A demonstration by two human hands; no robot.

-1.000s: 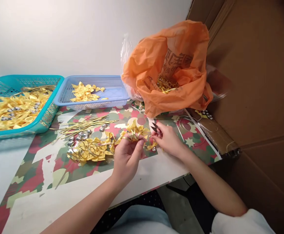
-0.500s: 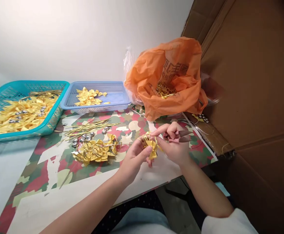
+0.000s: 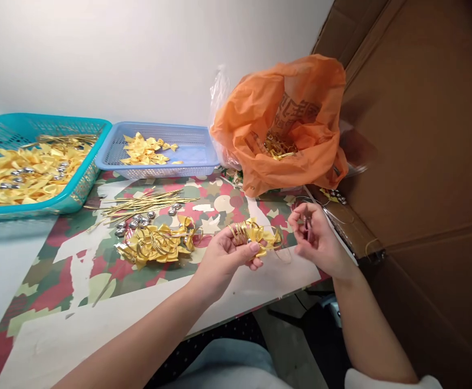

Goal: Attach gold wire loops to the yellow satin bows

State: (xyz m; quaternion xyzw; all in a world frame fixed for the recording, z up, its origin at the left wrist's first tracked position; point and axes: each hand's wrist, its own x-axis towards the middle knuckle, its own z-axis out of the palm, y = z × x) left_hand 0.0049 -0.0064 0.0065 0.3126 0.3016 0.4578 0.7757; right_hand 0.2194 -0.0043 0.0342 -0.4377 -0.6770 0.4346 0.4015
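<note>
My left hand [image 3: 231,254] is closed on a yellow ribbon bow [image 3: 262,237], its thumb pressing from the front. Coiled gold wire [image 3: 240,233] loops around the bow and the fingers, and a thin end trails to the right. Apart from the bow, my right hand [image 3: 314,237] is curled around a small tool with two pink arms [image 3: 308,229]. Fingers mostly cover that tool, so its kind is unclear. Left of my hands lies a pile of yellow bows with gold wire [image 3: 158,243]. Silver bells [image 3: 138,220] and straight gold wires [image 3: 146,204] lie just behind it.
A teal basket [image 3: 71,197] at the left holds yellow bows, silver bells and gold wire. Beside it, a blue basket [image 3: 191,172] contains more yellow bows. An orange plastic bag [image 3: 252,178] with gold scraps stands at the back. Cardboard [image 3: 422,135] walls off the right side.
My right hand has moved right, away from the bow, and the pink tool has turned into the palm. The left hand still holds the bow, now more exposed.
</note>
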